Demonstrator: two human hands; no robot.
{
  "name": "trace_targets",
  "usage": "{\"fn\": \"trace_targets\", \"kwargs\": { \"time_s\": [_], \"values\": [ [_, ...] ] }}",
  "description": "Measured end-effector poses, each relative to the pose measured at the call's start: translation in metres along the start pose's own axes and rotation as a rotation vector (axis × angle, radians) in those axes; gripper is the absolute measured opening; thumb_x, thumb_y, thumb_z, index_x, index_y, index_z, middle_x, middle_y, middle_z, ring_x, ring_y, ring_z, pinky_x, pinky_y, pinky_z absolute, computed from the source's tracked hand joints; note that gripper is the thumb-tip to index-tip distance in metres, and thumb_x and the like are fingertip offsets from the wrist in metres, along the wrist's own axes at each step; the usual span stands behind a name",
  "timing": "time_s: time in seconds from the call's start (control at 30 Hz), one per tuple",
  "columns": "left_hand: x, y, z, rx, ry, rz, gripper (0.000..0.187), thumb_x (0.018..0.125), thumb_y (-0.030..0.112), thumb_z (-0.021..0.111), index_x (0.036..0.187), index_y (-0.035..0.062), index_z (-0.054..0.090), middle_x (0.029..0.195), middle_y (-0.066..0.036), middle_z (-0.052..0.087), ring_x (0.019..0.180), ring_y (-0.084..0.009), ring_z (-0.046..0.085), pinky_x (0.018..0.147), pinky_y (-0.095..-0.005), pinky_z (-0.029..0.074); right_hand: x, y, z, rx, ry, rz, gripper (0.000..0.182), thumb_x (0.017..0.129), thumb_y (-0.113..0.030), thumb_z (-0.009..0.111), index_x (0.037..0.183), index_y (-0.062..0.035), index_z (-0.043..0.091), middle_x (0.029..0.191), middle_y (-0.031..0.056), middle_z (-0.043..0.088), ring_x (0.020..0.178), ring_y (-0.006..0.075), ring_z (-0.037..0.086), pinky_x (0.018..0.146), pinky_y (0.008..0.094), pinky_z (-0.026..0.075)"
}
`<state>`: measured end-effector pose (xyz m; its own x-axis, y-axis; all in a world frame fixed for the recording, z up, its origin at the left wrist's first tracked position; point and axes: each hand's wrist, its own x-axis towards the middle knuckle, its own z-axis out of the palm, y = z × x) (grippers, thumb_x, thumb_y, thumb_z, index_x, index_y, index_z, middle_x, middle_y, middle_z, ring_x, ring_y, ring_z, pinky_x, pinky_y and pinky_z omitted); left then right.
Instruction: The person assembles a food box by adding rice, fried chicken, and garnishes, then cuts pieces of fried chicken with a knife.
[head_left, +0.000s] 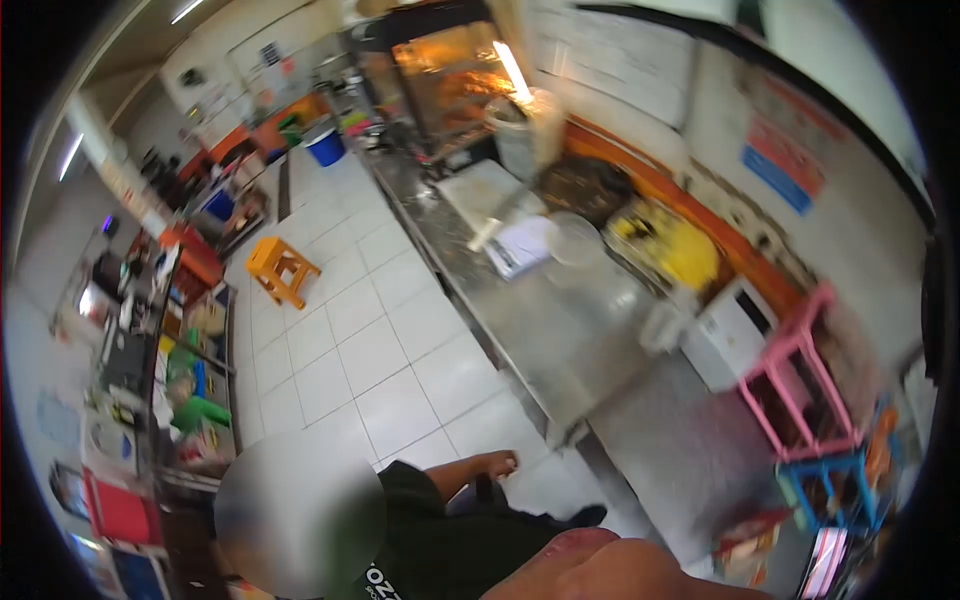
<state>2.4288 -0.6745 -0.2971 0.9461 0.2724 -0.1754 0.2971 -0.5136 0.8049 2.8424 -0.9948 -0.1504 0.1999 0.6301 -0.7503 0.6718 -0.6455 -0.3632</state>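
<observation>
Neither my left hand nor my right hand shows in the head view. Close below me is another person in a dark shirt (450,550), whose hand (497,464) hangs low over the floor with its fingers curled. A bare arm (620,573) crosses the bottom edge, joining that person's shirt. On the steel counter (570,345) to the right lie a white pad-like item (525,247) and a round clear container (575,240). Behind them sit a dark tray (585,187) and a tray with yellow contents (670,250). A bright phone-like screen (824,562) appears at lower right.
A lit glass oven (450,85) stands at the counter's far end, near a white bucket (514,140). An orange stool (282,268) stands on the tiled floor (370,350). Loaded shelves (200,375) line the left. Pink (800,385) and blue racks (835,490) are at right.
</observation>
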Motion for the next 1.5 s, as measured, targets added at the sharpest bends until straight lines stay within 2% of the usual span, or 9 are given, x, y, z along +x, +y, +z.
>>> {"fn": "trace_targets", "kwargs": {
  "time_s": [0.07, 0.13, 0.2, 0.4, 0.47, 0.63, 0.87, 1.03, 1.5],
  "values": [
    [-0.103, -0.019, -0.028, -0.670, 0.124, -0.877, 0.051, 0.079, 0.039, 0.062, 0.120, 0.0108, 0.051, 0.095, -0.009, 0.063, 0.098, -0.0189, 0.057, 0.085, -0.0426, 0.046, 0.022, -0.105, -0.019, -0.113, -0.082, -0.186, 0.045, 0.082, -0.029, 0.059, 0.117, -0.0007, 0.054, 0.095, 0.0091, 0.065, 0.088, 0.0246, 0.061, 0.077, 0.0360, 0.048],
    [-0.172, -0.012, -0.023, -0.496, 0.314, -0.933, 0.083, 0.075, 0.052, 0.065, 0.130, -0.0042, 0.038, 0.104, -0.017, 0.062, 0.094, -0.0246, 0.060, 0.082, -0.0360, 0.049, 0.037, -0.213, -0.036, -0.201, -0.145, -0.342, 0.048, 0.081, -0.031, 0.061, 0.117, -0.0006, 0.054, 0.092, 0.0093, 0.065, 0.085, 0.0241, 0.061, 0.075, 0.0354, 0.048],
    [-0.215, 0.030, -0.022, -0.767, 0.342, -1.129, 0.086, 0.079, 0.067, 0.048, 0.135, 0.0012, 0.037, 0.125, -0.022, 0.050, 0.107, -0.0255, 0.053, 0.092, -0.0400, 0.043, 0.056, -0.296, -0.046, -0.182, -0.195, -0.369, 0.049, 0.081, -0.031, 0.062, 0.118, -0.0005, 0.054, 0.088, 0.0100, 0.066, 0.082, 0.0227, 0.061, 0.073, 0.0345, 0.048],
    [-0.288, -0.013, -0.110, -1.287, -0.023, -0.858, 0.049, 0.092, 0.040, 0.037, 0.134, 0.0152, 0.043, 0.127, -0.009, 0.051, 0.109, -0.0218, 0.053, 0.087, -0.0411, 0.046, 0.096, -0.456, -0.039, 0.097, -0.213, -0.472, 0.048, 0.082, -0.027, 0.062, 0.122, -0.0012, 0.052, 0.088, 0.0142, 0.064, 0.074, 0.0146, 0.057, 0.068, 0.0297, 0.047],
    [-0.296, -0.030, -0.215, -0.762, 0.109, -0.414, 0.044, 0.088, 0.027, 0.042, 0.128, 0.0125, 0.048, 0.121, -0.007, 0.054, 0.105, -0.0208, 0.055, 0.084, -0.0414, 0.047, 0.137, -0.464, -0.019, 0.181, -0.157, -0.720, 0.048, 0.083, -0.027, 0.064, 0.123, -0.0021, 0.053, 0.095, 0.0138, 0.064, 0.078, 0.0136, 0.058, 0.068, 0.0288, 0.047],
    [-0.271, -0.017, -0.530, -0.368, 0.725, -0.019, 0.029, 0.092, 0.019, 0.054, 0.115, 0.0019, 0.053, 0.101, -0.004, 0.059, 0.093, -0.0137, 0.054, 0.085, -0.0315, 0.045, 0.173, -0.561, -0.017, 0.140, -0.190, -0.862, 0.049, 0.086, -0.025, 0.063, 0.128, -0.0040, 0.048, 0.104, 0.0087, 0.062, 0.086, 0.0142, 0.057, 0.072, 0.0289, 0.048],
    [-0.298, 0.030, -0.894, -0.063, 1.252, 0.164, 0.026, 0.087, 0.015, 0.062, 0.110, 0.0037, 0.057, 0.097, -0.002, 0.063, 0.089, -0.0096, 0.058, 0.079, -0.0259, 0.047, 0.262, -0.733, -0.036, 0.870, -0.432, -0.608, 0.045, 0.087, -0.021, 0.062, 0.127, -0.0064, 0.047, 0.095, 0.0014, 0.058, 0.076, 0.0097, 0.057, 0.066, 0.0250, 0.050],
    [-0.322, 0.043, -1.069, 0.472, 1.300, 0.168, 0.030, 0.082, 0.015, 0.065, 0.110, 0.0045, 0.059, 0.096, -0.003, 0.065, 0.083, -0.0101, 0.057, 0.075, -0.0275, 0.048, 0.279, -0.878, -0.098, 0.658, -0.305, -0.614, 0.045, 0.087, -0.022, 0.063, 0.125, -0.0054, 0.048, 0.091, 0.0018, 0.057, 0.073, 0.0098, 0.057, 0.061, 0.0238, 0.047],
    [-0.276, 0.023, -1.286, 1.176, 0.771, 0.590, 0.042, 0.074, 0.008, 0.063, 0.115, 0.0082, 0.057, 0.112, -0.010, 0.057, 0.106, -0.0284, 0.050, 0.095, -0.0373, 0.040, 0.286, -1.039, -0.017, 0.701, 0.422, -0.341, 0.042, 0.086, -0.019, 0.062, 0.123, -0.0037, 0.050, 0.088, 0.0071, 0.059, 0.072, 0.0119, 0.057, 0.062, 0.0261, 0.048]
  ]
}}
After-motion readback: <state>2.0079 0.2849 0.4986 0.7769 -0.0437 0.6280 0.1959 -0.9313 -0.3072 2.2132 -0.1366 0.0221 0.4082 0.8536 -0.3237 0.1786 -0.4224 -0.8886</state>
